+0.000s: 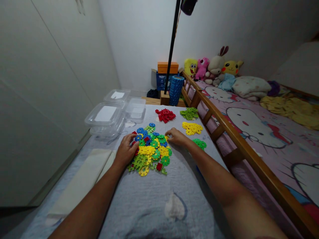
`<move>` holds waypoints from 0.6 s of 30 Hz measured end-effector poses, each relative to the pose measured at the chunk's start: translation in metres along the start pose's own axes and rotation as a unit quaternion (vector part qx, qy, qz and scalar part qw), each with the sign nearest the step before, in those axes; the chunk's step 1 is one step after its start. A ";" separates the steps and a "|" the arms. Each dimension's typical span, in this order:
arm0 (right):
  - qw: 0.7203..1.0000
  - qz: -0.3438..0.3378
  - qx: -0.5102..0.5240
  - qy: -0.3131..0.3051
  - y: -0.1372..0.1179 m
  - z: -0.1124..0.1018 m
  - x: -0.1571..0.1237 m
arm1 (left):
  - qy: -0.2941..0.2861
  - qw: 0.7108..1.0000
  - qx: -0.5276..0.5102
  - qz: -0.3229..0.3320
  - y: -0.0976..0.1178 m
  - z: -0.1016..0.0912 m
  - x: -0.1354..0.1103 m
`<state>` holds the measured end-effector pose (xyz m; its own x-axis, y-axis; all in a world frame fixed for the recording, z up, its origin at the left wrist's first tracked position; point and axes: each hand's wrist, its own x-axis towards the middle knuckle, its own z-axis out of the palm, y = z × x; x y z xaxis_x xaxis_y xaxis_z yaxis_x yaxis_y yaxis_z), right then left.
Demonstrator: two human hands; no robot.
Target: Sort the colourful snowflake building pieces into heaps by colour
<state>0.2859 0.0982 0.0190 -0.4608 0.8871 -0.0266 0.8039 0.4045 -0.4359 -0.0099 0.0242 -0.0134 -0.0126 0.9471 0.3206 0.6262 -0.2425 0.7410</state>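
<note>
A mixed heap of plastic interlocking pieces in blue, yellow, green and red lies on a pale grey cloth. My left hand rests on the heap's left edge, fingers curled onto red and blue pieces. My right hand touches the heap's right edge, fingertips pinched near a yellow piece; whether it holds one I cannot tell. Sorted piles lie beyond: red pieces, olive-green pieces, yellow pieces, and bright green pieces beside my right wrist.
Clear plastic lidded containers stand at the left rear. A wooden bed rail runs along the right, with a pink bed and plush toys behind. A black pole, a blue foam roller and boxes stand at the back.
</note>
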 end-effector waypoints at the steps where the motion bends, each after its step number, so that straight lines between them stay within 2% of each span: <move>1: 1.000 0.006 0.003 0.004 0.000 0.000 0.000 | -0.001 1.000 0.000 -0.001 0.000 0.000 0.000; 6: 0.996 0.070 0.048 0.014 0.002 -0.005 -0.005 | 0.001 1.000 0.003 -0.003 0.002 0.000 0.000; 10: 0.989 0.098 0.094 0.048 0.016 -0.019 -0.007 | 0.001 1.000 0.004 -0.006 0.003 -0.001 0.000; 14: 0.972 0.165 0.100 0.132 0.044 -0.040 -0.009 | 0.000 1.000 0.003 -0.008 0.002 -0.001 0.000; 18: 0.944 0.238 0.049 0.224 0.071 -0.051 -0.010 | 0.001 1.000 0.001 -0.008 0.002 0.000 0.000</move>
<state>0.3672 0.1291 0.0344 0.1671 0.9769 0.1335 0.8314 -0.0669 -0.5517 -0.0089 0.0236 -0.0114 -0.0243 0.9503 0.3104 0.6275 -0.2272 0.7447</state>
